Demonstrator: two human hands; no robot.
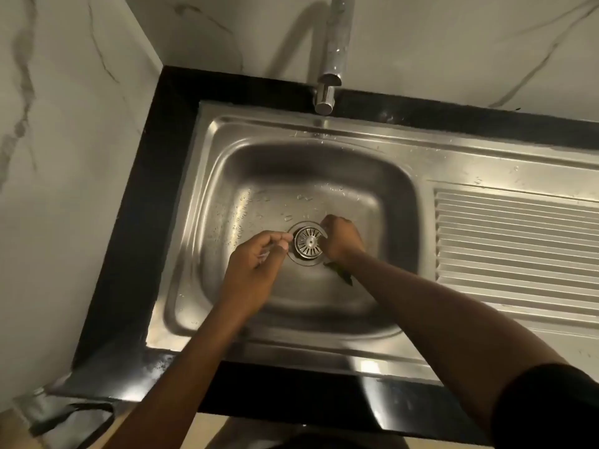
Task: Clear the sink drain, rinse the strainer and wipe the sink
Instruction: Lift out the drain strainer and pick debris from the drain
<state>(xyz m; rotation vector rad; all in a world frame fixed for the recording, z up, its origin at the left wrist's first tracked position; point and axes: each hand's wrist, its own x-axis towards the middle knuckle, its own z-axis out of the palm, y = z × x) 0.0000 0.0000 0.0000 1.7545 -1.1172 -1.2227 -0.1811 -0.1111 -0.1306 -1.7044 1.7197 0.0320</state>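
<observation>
A round metal strainer (308, 242) sits in the drain at the bottom of the steel sink (214, 163). My right hand (340, 239) is curled against the strainer's right rim, fingers closed on its edge. My left hand (256, 267) reaches in from the left, its fingertips touching the strainer's left side, thumb and fingers pinched together. A dark green scrap (340, 272) lies on the sink floor under my right wrist. Water drops dot the basin floor.
The chrome tap (327, 89) hangs over the sink's back rim, no water running. A ribbed draining board (512, 241) lies to the right. Black counter (136, 202) borders the sink, with marble walls behind and on the left. A dark strap (74, 422) hangs at the lower left.
</observation>
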